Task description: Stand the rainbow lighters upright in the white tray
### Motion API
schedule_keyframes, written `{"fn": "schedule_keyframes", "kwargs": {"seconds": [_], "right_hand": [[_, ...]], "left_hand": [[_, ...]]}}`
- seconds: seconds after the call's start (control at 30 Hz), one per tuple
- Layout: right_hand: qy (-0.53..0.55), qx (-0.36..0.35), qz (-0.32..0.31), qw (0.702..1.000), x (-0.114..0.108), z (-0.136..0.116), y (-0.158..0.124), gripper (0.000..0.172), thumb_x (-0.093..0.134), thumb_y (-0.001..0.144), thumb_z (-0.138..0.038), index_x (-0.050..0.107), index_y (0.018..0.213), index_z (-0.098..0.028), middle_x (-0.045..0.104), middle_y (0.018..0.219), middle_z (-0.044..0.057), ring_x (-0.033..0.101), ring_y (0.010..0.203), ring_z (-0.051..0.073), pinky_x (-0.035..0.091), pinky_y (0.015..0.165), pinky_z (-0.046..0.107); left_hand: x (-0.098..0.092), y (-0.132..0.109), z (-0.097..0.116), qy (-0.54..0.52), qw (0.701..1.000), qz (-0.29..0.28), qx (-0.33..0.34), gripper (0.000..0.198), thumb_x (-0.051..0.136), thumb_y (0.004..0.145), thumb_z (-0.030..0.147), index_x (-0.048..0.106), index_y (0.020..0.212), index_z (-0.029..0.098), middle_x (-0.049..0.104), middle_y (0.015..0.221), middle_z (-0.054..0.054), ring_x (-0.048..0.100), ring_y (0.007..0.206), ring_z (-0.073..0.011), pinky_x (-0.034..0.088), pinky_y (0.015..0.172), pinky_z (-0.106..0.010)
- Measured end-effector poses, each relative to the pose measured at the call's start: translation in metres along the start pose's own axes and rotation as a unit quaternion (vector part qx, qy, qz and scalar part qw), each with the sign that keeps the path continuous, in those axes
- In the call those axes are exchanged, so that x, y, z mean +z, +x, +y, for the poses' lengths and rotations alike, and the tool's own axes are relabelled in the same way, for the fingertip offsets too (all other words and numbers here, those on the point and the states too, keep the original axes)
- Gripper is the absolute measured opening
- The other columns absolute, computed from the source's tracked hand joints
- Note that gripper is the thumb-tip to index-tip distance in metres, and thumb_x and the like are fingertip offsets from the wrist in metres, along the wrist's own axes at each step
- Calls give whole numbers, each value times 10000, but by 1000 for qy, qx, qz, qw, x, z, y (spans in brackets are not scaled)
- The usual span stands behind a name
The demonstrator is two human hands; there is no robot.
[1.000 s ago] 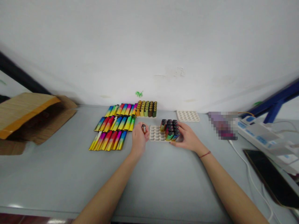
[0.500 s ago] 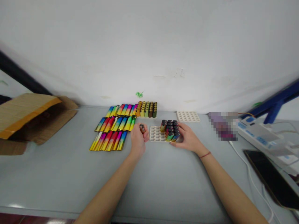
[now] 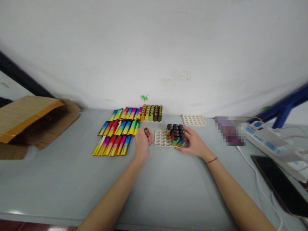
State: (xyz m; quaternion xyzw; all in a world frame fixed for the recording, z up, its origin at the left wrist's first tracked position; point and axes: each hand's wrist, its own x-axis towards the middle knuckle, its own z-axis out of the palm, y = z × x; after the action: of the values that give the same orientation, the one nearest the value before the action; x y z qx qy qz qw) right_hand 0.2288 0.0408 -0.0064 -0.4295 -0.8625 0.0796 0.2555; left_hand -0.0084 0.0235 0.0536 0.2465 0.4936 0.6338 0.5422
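Note:
My left hand is closed round a lighter, its dark metal top poking up above my fingers, just left of a white holed tray. Several multicoloured lighters stand upright in the tray's right half. My right hand grips the tray's right end, fingers against those standing lighters. Left of my left hand, rows of rainbow lighters lie flat on the grey table.
A filled tray of upright lighters and an unfilled white tray sit by the wall. An open cardboard box is at the left. A power strip, white cable and dark phone lie at the right.
My left hand has tilted the lighter slightly and drawn it a little left of the tray. My right hand stays on the tray.

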Motion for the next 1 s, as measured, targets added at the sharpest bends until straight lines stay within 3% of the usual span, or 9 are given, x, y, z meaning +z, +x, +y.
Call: {"fn": "schedule_keyframes", "kwargs": {"seconds": [0.13,0.3,0.57,0.7,0.83,0.9,1.0], "right_hand": [[1,1,-2,1000,-1,-1,1,711,717,744,-583,570,1285,-146,563,1339,197,530,1243,379,432,1068,561],[2,0,2,1000,0,0,0,712,724,742,-575,568,1284,-140,565,1334,200,534,1235,372,437,1065,558],[6,-3,5,1000,0,0,0,719,717,748,-583,556,1305,-159,566,1331,192,532,1237,371,440,1059,561],[3,0,2,1000,0,-1,0,729,713,748,-591,552,1314,-161,563,1336,192,528,1245,373,433,1066,563],[5,-2,0,1000,-1,-1,0,728,713,753,-578,550,1318,-149,558,1347,195,516,1263,365,420,1084,540],[6,-1,0,1000,-1,-1,0,726,717,750,-574,550,1315,-150,561,1343,196,522,1252,364,424,1077,540],[7,-2,1,1000,-1,-1,1,725,722,746,-573,550,1307,-148,559,1341,199,530,1236,359,434,1067,534]], "left_hand": [[-2,1,4,-15,1000,15,22,253,389,804,250,440,563,191,312,397,79,233,326,-53,192,333,-156],[0,1,4,-38,999,9,-18,264,381,849,249,439,599,189,312,419,84,242,327,-52,192,345,-167],[-2,8,-5,-60,997,-8,-42,441,315,938,542,480,736,186,392,490,70,342,359,-63,277,370,-181],[-7,15,-16,5,997,-62,48,274,508,882,485,505,921,213,482,586,67,427,437,-81,365,435,-190],[-12,15,-28,123,967,-117,192,275,580,869,458,580,999,215,614,977,-38,627,806,-140,535,734,-280],[-12,13,-30,176,944,-131,245,299,592,868,460,625,1031,212,611,1092,-73,617,1006,-188,518,888,-328],[-12,10,-30,223,926,-170,253,288,583,884,420,658,1067,209,648,1080,-81,604,1066,-205,476,970,-347]]}}
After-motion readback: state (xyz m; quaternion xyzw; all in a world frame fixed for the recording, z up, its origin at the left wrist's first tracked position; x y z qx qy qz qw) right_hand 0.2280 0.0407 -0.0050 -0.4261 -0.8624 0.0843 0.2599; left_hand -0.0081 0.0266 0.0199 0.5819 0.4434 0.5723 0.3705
